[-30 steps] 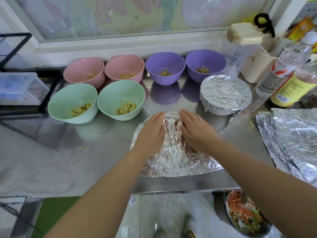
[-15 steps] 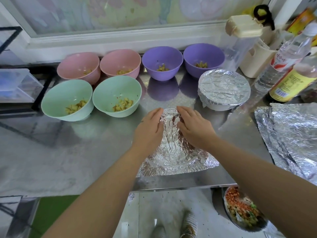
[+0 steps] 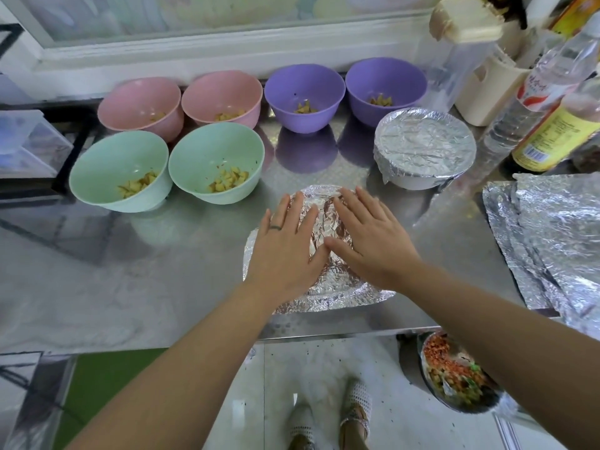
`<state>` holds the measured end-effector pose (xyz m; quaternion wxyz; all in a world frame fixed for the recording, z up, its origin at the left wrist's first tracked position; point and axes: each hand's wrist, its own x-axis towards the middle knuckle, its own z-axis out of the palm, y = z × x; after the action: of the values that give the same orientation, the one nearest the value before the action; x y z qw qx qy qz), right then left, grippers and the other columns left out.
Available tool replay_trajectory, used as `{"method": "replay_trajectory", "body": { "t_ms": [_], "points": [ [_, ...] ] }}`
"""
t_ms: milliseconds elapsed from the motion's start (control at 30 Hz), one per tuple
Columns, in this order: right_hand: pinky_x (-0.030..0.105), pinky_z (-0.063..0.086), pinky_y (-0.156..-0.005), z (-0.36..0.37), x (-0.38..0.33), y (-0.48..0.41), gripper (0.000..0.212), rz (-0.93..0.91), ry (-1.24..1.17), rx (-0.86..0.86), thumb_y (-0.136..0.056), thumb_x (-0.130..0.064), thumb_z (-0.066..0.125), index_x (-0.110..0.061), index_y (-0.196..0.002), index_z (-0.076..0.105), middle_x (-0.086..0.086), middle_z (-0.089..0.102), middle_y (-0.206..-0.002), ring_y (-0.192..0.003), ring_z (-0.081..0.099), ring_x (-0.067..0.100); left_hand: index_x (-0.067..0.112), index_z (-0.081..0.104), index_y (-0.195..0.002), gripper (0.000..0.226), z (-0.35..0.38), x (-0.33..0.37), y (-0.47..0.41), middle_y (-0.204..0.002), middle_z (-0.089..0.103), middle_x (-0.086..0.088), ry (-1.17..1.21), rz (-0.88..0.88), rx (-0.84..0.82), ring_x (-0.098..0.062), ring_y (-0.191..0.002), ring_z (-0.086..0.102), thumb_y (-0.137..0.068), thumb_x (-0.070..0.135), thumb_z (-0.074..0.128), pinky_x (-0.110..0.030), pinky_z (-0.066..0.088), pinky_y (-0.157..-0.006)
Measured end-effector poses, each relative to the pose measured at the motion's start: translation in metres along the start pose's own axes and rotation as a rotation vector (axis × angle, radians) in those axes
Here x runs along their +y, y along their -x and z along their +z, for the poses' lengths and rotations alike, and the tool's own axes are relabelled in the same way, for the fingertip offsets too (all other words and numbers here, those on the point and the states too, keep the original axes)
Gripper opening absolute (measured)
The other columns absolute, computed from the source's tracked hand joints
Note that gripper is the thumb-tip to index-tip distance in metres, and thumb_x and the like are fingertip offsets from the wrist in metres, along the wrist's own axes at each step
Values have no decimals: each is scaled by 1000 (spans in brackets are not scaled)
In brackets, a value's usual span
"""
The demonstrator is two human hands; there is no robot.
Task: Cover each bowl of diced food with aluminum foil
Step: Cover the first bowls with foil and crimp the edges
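A sheet of aluminum foil (image 3: 328, 293) lies draped over a bowl near the counter's front edge; the bowl under it is hidden. My left hand (image 3: 285, 248) and my right hand (image 3: 370, 241) press flat on top of the foil, fingers straight, thumbs almost touching. A white bowl with foil wrapped tight over it (image 3: 423, 147) stands behind on the right. Two green bowls (image 3: 214, 157), two pink bowls (image 3: 143, 99) and two purple bowls (image 3: 305, 89) hold diced yellow food and stand uncovered.
Loose foil sheets (image 3: 552, 241) lie at the right of the steel counter (image 3: 130, 287). Bottles (image 3: 552, 134) and a cream container (image 3: 487, 92) stand at the back right. Below the counter edge sits a dish of chopped food (image 3: 454, 375).
Both hands went from curved over the foil's far side to lying flat with fingers spread, and the foil has been pressed flatter over the bowl.
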<state>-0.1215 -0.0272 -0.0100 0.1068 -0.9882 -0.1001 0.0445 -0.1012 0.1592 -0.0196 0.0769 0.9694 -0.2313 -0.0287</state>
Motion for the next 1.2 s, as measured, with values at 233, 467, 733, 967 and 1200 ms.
{"method": "replay_trajectory", "body": {
  "t_ms": [233, 467, 733, 967, 1200],
  "points": [
    [42, 4, -126, 5, 0, 3, 85, -14, -32, 72, -93, -72, 12, -21, -160, 22, 3, 12, -168, -156, 1, 20, 15, 32, -157, 80, 4, 0, 2, -169, 15, -10, -26, 17, 28, -28, -156, 6, -93, 60, 17, -51, 11, -125],
    [48, -4, -125, -12, 8, 7, 129, -164, 95, -123, -61, -103, -2, -21, -161, -4, 8, -12, -167, -152, -22, 22, 21, 1, -163, 128, -14, -19, 4, -168, -18, -7, -26, 177, -162, -25, -152, -25, -62, 99, -11, -48, -5, -125],
    [52, 1, -125, -10, 15, 9, 140, -250, 178, -119, -56, -108, 13, -16, -161, 0, 11, -9, -168, -153, -18, 28, 17, -1, -162, 142, -13, -25, 2, -168, -19, -8, -95, 249, -181, -29, -152, -26, -54, 107, 7, -52, 0, -125],
    [55, 12, -123, -5, 13, 13, 134, -268, 187, -35, -62, -104, 27, -14, -161, 16, 13, 8, -168, -155, -2, 31, 12, 18, -161, 139, -7, -27, 6, -170, 2, -10, -77, 310, -94, -35, -155, -12, -59, 106, 13, -53, 5, -126],
    [56, 11, -123, -6, 14, 13, 134, -275, 207, -67, -62, -105, 29, -16, -161, 13, 11, 4, -168, -155, -7, 29, 13, 19, -161, 137, -11, -25, 6, -170, 3, -9, -107, 311, -107, -33, -155, -10, -60, 105, 22, -55, 7, -125]
  ]
}}
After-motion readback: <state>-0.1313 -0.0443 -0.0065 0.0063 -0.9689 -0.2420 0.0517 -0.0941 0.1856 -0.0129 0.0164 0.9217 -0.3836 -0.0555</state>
